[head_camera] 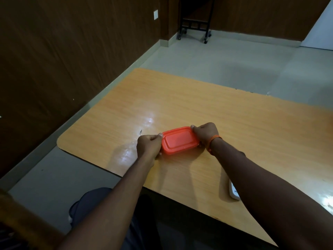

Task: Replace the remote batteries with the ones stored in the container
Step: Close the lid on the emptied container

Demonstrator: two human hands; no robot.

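A wood-grain table [198, 105] with rounded corners stands on a pale tiled floor [225, 60], beside a dark panelled wall [72, 51]. The orange container [179, 140] sits flat on the table, roughly in the middle of the near half. Its lid [178, 138] is on and looks seated all round.

The left hand [148, 144] grips the container's left end with fingers curled and the thumb on the lid's corner. The right hand [205, 133], with an orange band [214, 141] at its wrist, clamps the right end the same way.

The step in hand looks like opening the container, so the batteries have not been reached yet. Next, one hand probably needs to hold the base down while the other thumb pries a lid corner upward.

The white remote [234, 193] lies near the table's front edge, well apart from the container and partly hidden by the right forearm. A black wheeled cart [195, 24] stands at the far wall.
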